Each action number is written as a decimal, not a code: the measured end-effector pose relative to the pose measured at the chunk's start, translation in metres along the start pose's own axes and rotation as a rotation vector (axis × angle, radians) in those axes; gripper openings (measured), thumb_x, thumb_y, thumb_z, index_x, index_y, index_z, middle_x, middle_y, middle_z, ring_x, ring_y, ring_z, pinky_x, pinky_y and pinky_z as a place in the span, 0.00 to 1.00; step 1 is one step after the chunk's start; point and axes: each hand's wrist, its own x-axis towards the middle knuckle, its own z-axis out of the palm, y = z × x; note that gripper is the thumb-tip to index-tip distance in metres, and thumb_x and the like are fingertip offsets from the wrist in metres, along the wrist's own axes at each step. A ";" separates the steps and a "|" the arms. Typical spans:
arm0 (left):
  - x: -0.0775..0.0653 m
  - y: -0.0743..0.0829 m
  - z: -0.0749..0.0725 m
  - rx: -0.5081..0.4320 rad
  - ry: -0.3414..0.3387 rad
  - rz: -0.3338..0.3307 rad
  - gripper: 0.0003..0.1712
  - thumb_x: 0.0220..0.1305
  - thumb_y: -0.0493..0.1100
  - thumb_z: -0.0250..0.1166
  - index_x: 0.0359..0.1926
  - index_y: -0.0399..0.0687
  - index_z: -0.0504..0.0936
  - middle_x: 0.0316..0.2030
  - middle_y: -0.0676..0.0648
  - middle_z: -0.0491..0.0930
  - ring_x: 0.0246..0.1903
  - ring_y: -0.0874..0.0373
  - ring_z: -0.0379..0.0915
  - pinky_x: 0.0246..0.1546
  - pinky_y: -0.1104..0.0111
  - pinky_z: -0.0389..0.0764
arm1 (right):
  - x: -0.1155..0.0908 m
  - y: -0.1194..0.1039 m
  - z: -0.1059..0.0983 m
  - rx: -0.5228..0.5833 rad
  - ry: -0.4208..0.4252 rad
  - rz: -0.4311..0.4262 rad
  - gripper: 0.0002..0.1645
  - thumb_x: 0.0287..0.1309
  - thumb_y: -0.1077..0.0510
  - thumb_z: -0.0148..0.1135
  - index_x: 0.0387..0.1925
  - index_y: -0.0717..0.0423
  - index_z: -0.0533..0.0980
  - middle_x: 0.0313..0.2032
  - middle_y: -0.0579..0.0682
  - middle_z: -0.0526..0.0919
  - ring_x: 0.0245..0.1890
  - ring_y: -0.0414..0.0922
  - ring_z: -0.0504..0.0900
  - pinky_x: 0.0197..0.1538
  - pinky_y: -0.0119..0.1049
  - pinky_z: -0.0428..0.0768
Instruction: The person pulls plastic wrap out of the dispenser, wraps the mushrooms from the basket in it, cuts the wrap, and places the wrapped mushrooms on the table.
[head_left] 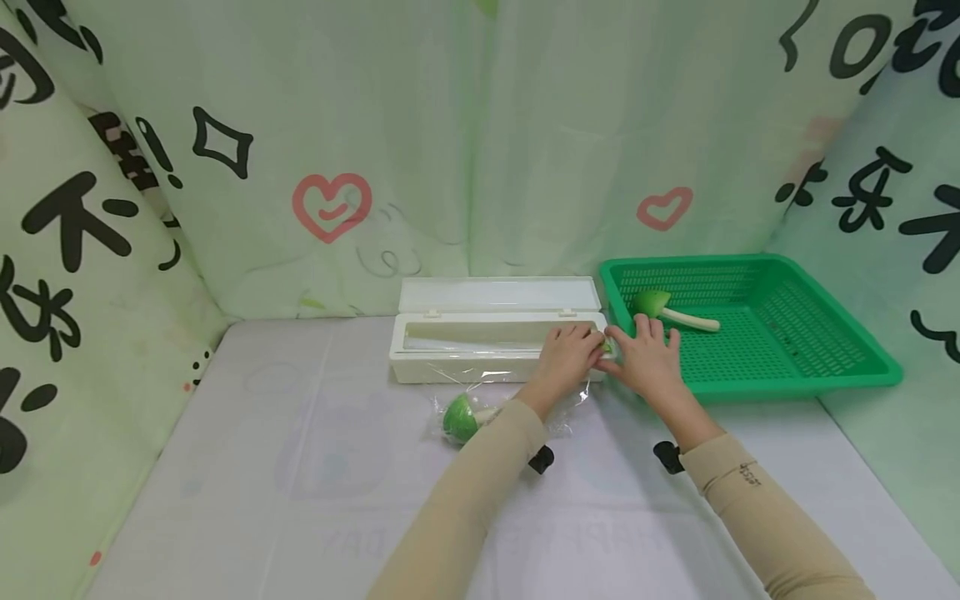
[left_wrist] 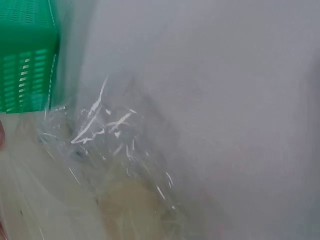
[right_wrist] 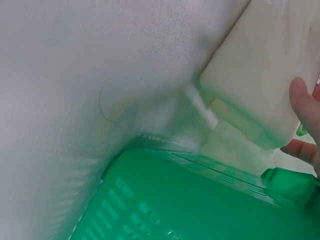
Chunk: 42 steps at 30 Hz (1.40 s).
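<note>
A long white cling film box (head_left: 465, 367) stands with its lid (head_left: 498, 294) raised at the back. Clear film (left_wrist: 95, 135) drapes over its front and down around a green-topped, white-stemmed toy vegetable (head_left: 460, 418) on the table. My left hand (head_left: 566, 358) lies over the box's right end, fingers bent down on it; whether they pinch anything I cannot tell. My right hand (head_left: 651, 362) grips that same end with thumb and finger, its other fingers spread near the basket rim. In the right wrist view, a small green piece (right_wrist: 301, 130) shows between thumb and finger.
A green mesh basket (head_left: 810, 385) stands close against the box's right side. Another green-topped toy vegetable (head_left: 686, 318) lies in it at the left. Patterned curtains (head_left: 555, 167) enclose the white-covered table (head_left: 337, 500) at the back and sides.
</note>
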 end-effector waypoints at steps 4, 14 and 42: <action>-0.001 -0.002 0.000 0.029 0.017 0.027 0.15 0.70 0.54 0.44 0.50 0.62 0.74 0.44 0.59 0.72 0.49 0.63 0.66 0.47 0.69 0.66 | 0.000 0.002 0.001 0.016 -0.006 0.005 0.36 0.51 0.36 0.59 0.58 0.46 0.66 0.56 0.68 0.55 0.57 0.64 0.53 0.54 0.65 0.52; -0.001 -0.006 0.002 0.116 0.024 0.073 0.13 0.70 0.53 0.43 0.47 0.61 0.72 0.42 0.58 0.71 0.47 0.63 0.67 0.44 0.69 0.67 | 0.001 0.003 0.001 0.040 0.013 -0.008 0.33 0.49 0.36 0.60 0.55 0.47 0.71 0.54 0.67 0.58 0.56 0.63 0.54 0.53 0.65 0.50; -0.012 -0.022 -0.006 0.287 -0.006 0.121 0.12 0.70 0.54 0.42 0.45 0.62 0.70 0.45 0.58 0.68 0.47 0.63 0.63 0.41 0.71 0.64 | 0.003 -0.005 0.002 -0.176 0.033 -0.241 0.27 0.53 0.43 0.59 0.46 0.60 0.74 0.45 0.53 0.67 0.53 0.51 0.60 0.56 0.59 0.52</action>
